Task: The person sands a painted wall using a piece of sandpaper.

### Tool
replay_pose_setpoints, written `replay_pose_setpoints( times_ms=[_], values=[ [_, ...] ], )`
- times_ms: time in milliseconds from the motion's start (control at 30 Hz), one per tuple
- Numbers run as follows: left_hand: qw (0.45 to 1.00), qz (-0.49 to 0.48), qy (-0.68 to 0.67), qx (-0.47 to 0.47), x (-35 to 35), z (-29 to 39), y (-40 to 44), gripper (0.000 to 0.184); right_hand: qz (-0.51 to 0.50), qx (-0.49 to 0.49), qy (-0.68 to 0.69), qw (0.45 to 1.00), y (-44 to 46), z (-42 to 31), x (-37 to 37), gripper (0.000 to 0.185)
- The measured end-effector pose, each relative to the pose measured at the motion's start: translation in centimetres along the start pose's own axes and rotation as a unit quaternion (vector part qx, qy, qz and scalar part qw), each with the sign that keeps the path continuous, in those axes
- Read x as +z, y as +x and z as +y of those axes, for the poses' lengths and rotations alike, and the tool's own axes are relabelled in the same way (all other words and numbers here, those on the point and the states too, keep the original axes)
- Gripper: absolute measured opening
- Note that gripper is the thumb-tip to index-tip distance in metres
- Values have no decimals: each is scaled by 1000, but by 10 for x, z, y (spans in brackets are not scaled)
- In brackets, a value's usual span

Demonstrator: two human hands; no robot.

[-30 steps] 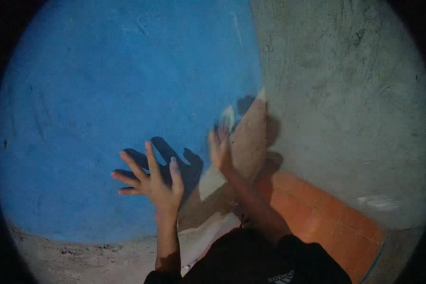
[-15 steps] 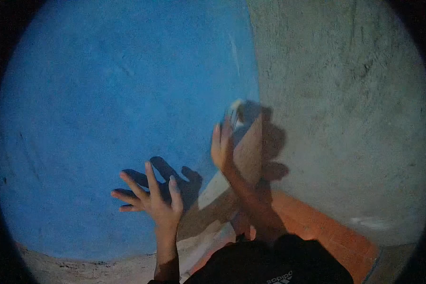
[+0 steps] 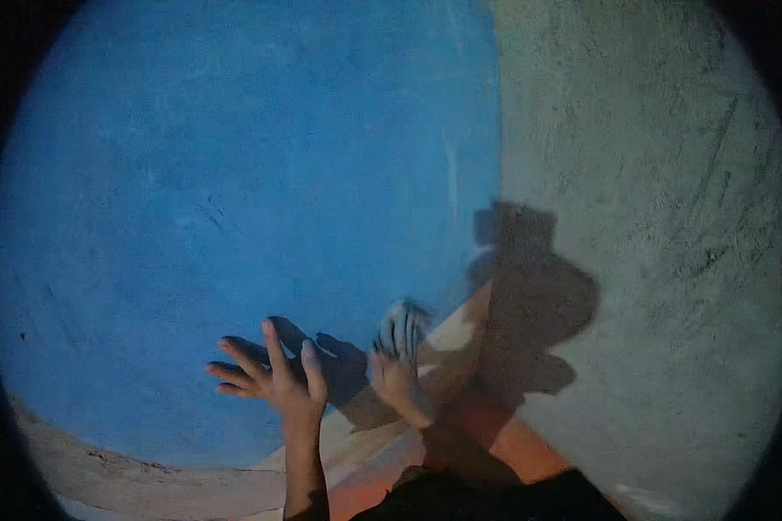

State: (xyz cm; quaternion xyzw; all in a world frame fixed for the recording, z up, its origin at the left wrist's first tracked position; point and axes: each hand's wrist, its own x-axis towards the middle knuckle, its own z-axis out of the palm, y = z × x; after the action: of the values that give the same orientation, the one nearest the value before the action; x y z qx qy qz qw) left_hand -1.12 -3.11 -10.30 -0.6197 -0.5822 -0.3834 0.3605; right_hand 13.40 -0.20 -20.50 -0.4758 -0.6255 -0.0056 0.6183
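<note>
My left hand (image 3: 291,378) is spread open against the blue wall (image 3: 278,174), or just in front of it, with a dark shadow beside the fingers. Its thumb tip looks pale, as if dusty. My right hand (image 3: 400,382) is at the lower right part of the blue surface, near the left hand. Its fingers are blurred and pressed together over a small pale grey thing (image 3: 400,314), whose kind I cannot make out.
A rough grey-green wall (image 3: 660,226) meets the blue one at a corner on the right. Shadows of head and arms fall across that corner. Below lie an orange surface (image 3: 539,447) and a pale, worn strip (image 3: 148,473) along the wall's base.
My right hand has come down and slightly left from the corner, closer to my left hand. The left hand keeps its spread pose. My view has shifted slightly.
</note>
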Motion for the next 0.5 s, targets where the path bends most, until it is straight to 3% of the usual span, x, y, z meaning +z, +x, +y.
replay_pose_setpoints(
  times_ms=[100,167,233,400,467,500],
  values=[
    [1000,-6,9,9,-2,-7,2,58,-1,14,21,1000,22,3,4,52],
    [1000,-9,6,14,-8,-5,5,58,31,-79,-3,996,109,-5,-15,52],
    [999,-25,-35,-3,-17,-14,11,57,40,-91,10,995,156,-43,-18,53],
    [992,-61,-114,-2,-33,-5,14,56,-56,-122,-37,990,43,-10,13,56],
    [992,-63,-110,2,-35,-7,14,57,-54,-87,-55,993,28,11,15,57],
    [992,-67,-106,1,-37,-8,14,57,-32,-106,-50,993,66,-3,-1,58]
  ],
)
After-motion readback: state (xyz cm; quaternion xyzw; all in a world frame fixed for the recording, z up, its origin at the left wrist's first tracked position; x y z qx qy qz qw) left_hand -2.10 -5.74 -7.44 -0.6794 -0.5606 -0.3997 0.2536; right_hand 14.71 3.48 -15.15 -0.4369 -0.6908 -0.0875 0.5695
